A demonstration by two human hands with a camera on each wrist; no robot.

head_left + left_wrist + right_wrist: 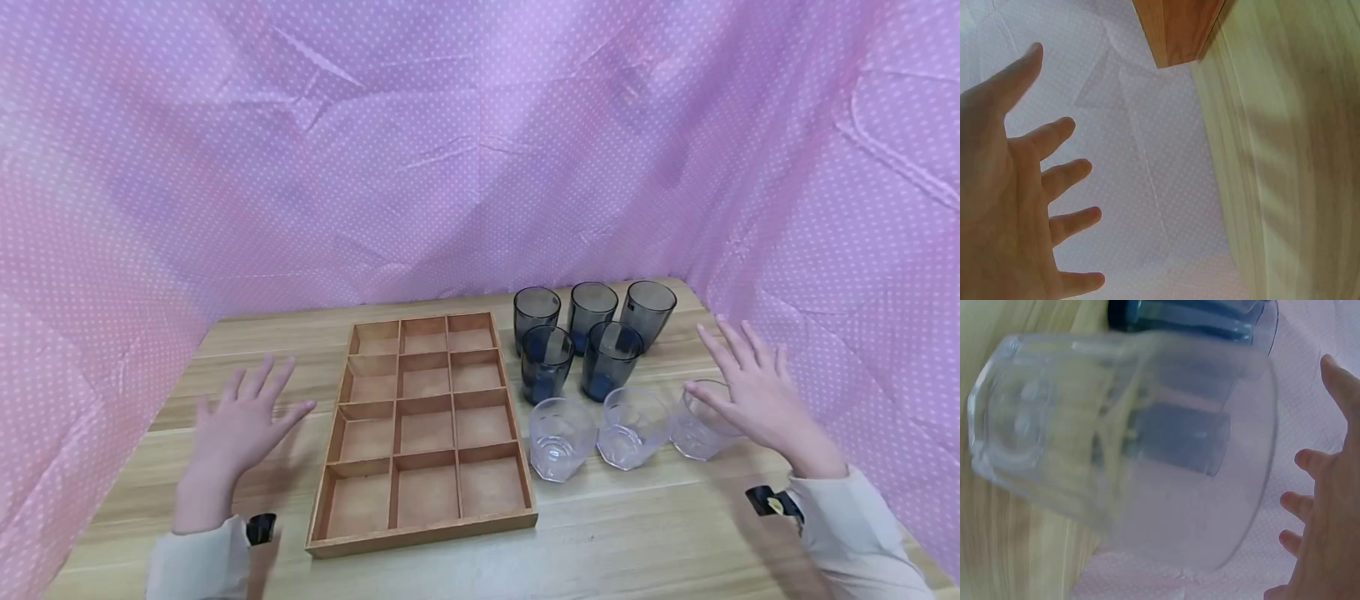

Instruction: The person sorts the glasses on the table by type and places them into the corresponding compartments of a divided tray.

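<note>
My left hand is spread with straight fingers over the table, left of a wooden divided tray; nothing is in it. In the left wrist view, its fingers point away from the camera, near a corner of the tray. On the other side, my right hand has its fingers fanned out, above and partly overlapping the rightmost clear glass. That glass fills much of the right wrist view, with the fingers apart from it. Two more clear glasses, one middle and one left, stand beside it.
Behind the clear glasses stand several smoky dark glasses in two rows, close to the tray's right side. The tray's compartments hold nothing. Pink dotted cloth hangs around the back and sides of the wooden table.
</note>
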